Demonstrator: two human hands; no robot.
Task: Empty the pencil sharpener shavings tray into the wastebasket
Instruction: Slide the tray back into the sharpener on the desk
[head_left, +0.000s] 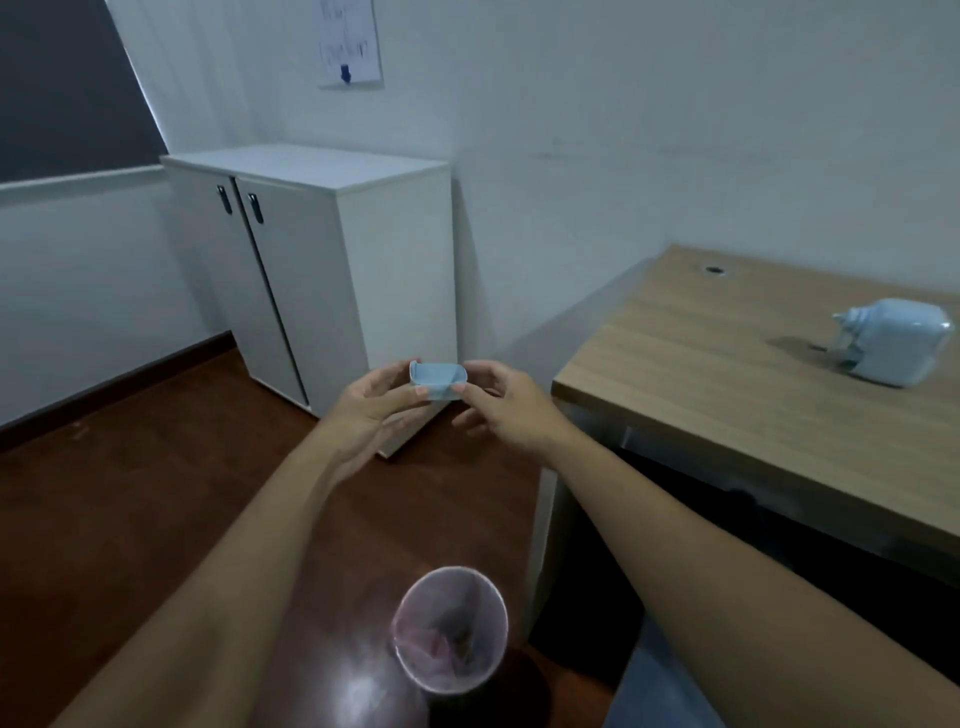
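Carrying step, by the look of it: tray (438, 381) out of the sharpener (893, 340) and held in the air, open side up, level, between both hands. Left hand (371, 402) on its left end, right hand (506, 402) on its right end; fingers (422, 391) of each clamped on the tray's walls, thumbs toward the camera. Contents too small and blurred to tell.

Taking the bin (450, 629) as landmark: tray well beyond it and high above the floor, not over its mouth. Sharpener far to the bin's right, up on the desk (727, 374), well apart from the tray. Cabinet (332, 270) beyond the bin, behind the hands, against the wall.

Next move, as judged: draw the tray back and down toward the body until right over the bin's mouth, kept level meanwhile to spare the floor, then tip it over and perhaps tap. Narrow round mouth, so low and centred before turning. Emptying not yet done.

Count: one tray, one sharpener, one bin with a liner and something pinkish inside, one desk, one cabinet with two doors and two dark handles, one sheet (349, 44) on the wall, two hands.
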